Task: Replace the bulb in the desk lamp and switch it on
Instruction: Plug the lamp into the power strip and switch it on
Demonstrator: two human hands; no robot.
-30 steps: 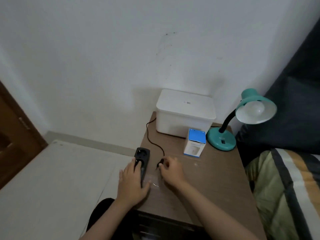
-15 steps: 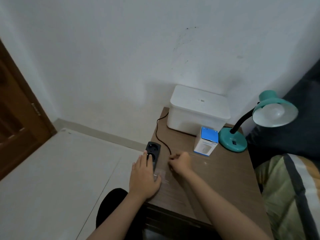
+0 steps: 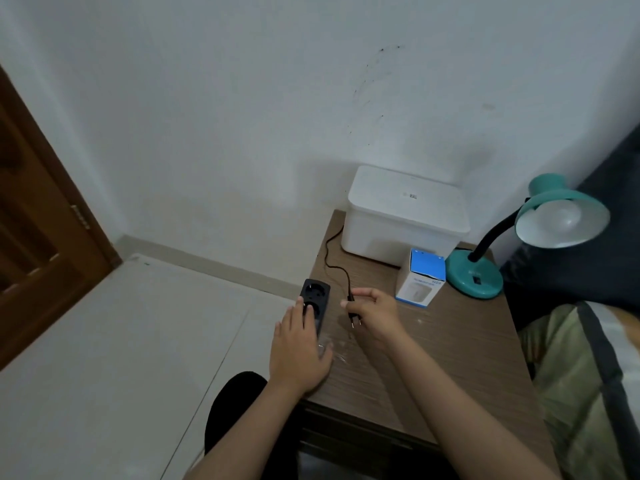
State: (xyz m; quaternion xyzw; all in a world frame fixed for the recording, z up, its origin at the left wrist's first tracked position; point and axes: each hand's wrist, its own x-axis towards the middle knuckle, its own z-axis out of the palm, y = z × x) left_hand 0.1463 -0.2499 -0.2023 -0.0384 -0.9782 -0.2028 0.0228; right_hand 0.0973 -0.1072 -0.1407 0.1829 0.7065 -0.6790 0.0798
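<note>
A teal desk lamp stands at the table's back right, its shade tilted toward me with a white bulb inside, unlit. Its black cord runs left across the table. My right hand pinches the black two-pin plug, lifted just off the table with its pins pointing down. My left hand lies flat on the near end of a black power strip at the table's left edge. A blue-and-white bulb box stands upright beside the lamp base.
A white lidded storage box sits at the back of the brown wooden table, against the white wall. A bed with a striped blanket is at the right. A brown door is at the far left, pale floor below.
My right hand has lifted the plug off the table, so its pins now show. My left hand stays on the power strip. My head has turned left.
</note>
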